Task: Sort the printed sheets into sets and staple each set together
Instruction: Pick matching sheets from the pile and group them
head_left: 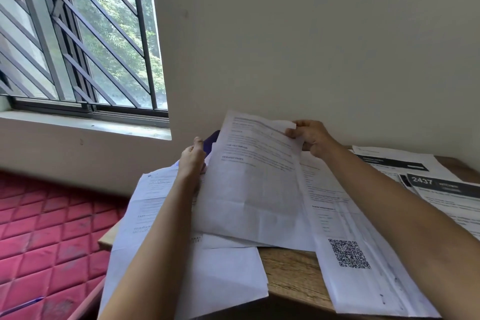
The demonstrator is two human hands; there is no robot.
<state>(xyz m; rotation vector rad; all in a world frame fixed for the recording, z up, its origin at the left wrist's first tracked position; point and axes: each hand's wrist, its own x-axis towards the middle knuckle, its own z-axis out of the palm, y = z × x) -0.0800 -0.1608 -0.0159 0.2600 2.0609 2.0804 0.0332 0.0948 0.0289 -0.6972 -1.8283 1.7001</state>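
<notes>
Closest to me, beside my left forearm, a blank white sheet lies at the near edge of the wooden table, and just right of the bare wood a long page with a QR code runs back under my right arm. Above these I hold 1 printed sheet up off the pile, tilted, its text facing me and its lower edge resting on the papers below. My left hand grips its left edge about halfway up, thumb raised toward the wall; the other fingers curl out of sight behind the paper, so I cannot tell how they lie. My right hand pinches the top right corner, thumb on the front and curled fingers behind, and the corner bends a little in that pinch. The 2 hands are well apart, with the width of the sheet between them. Under my left wrist more printed pages spread toward the table's left edge. A dark purple thing peeps out between my left thumb and the sheet's upper left edge; what it is I cannot tell. At far right lie pages with dark headers, 1 marked 2437. Left of the table is a red quilted surface, and beyond it a barred window with green trees outside
</notes>
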